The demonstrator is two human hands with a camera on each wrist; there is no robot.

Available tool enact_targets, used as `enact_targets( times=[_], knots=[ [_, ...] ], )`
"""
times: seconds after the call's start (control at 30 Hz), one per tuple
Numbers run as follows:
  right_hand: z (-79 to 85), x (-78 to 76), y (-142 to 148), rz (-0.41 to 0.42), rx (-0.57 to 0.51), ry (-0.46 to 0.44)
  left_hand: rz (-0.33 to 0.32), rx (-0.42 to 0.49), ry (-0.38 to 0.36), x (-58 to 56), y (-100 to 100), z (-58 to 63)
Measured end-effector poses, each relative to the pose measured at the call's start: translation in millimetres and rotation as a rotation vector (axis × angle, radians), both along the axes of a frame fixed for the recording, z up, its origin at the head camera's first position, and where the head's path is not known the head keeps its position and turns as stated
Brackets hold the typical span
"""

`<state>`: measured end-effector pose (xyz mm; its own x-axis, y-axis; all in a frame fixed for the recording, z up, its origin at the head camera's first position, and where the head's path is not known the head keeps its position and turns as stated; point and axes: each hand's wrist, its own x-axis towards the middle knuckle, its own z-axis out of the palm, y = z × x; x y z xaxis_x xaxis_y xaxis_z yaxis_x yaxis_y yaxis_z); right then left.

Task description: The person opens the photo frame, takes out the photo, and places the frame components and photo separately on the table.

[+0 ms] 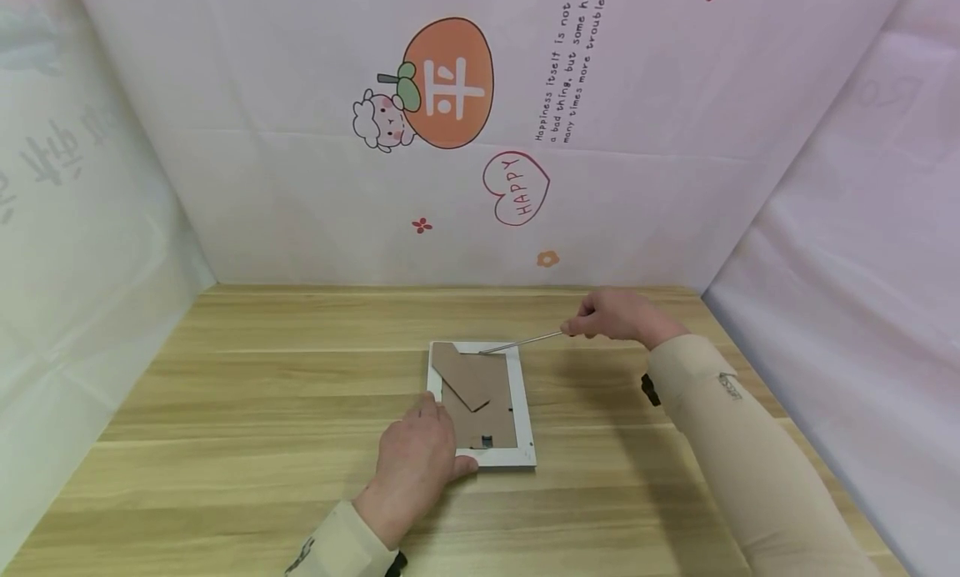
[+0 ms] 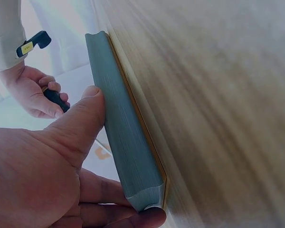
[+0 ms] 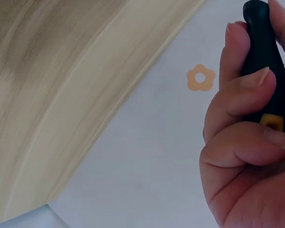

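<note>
A white picture frame (image 1: 522, 402) lies face down on the wooden table, showing its brown backing board (image 1: 498, 423) and a slanted easel leg (image 1: 459, 375). My left hand (image 1: 416, 445) grips the near left corner, thumb along the near edge and fingers at the left side. In the left wrist view the frame's side (image 2: 126, 128) fills the space between thumb and fingers. My right hand (image 1: 618, 314) holds a screwdriver (image 1: 525, 341) by its dark handle (image 3: 263, 52). Its thin metal shaft slopes down leftward, tip at the far edge of the backing board.
The wooden table (image 1: 247, 418) extends on both sides of the frame. A white printed cloth (image 1: 315, 210) hangs behind it, with similar cloth at the left and right. A small dark hanger (image 1: 487, 441) sits near the board's near edge.
</note>
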<state>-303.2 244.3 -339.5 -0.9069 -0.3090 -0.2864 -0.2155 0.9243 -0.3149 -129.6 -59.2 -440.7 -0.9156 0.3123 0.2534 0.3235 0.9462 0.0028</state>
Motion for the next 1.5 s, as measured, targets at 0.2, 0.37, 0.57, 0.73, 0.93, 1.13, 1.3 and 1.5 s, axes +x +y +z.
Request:
enact_targets(
  times=[0.2, 0.37, 0.57, 0.73, 0.93, 1.13, 1.3, 1.5],
  knots=[
    [-5.7, 5.6, 4, 0.017, 0.011, 0.042, 0.000, -0.006, 0.000, 0.9, 2, 0.3],
    [-18.4, 18.5, 7, 0.085, 0.038, 0.141, -0.006, -0.019, 0.013, 1.6, 2, 0.2],
    [-29.9, 32.7, 7, 0.069, 0.015, 0.158, 0.011, -0.009, -0.027, 2.8, 2, 1.3],
    [-34.4, 42.7, 8, 0.057, 0.010, 0.190, 0.004, -0.014, -0.001, 3.4, 3, 1.2],
    [-37.2, 54.3, 10, 0.014, -0.018, 0.225, 0.004, -0.025, -0.006, 4.3, 4, 2.1],
    [-39.9, 64.5, 8, -0.022, -0.027, 0.224, 0.011, -0.035, -0.016, 4.8, 6, 3.5],
    [-41.7, 73.6, 3, -0.023, -0.033, 0.247, 0.023, -0.099, -0.011, 4.7, 8, 4.8],
    [-42.9, 81.6, 1, -0.014, -0.057, 0.277, 0.029, -0.112, -0.002, 3.8, 10, 4.0]
  ],
)
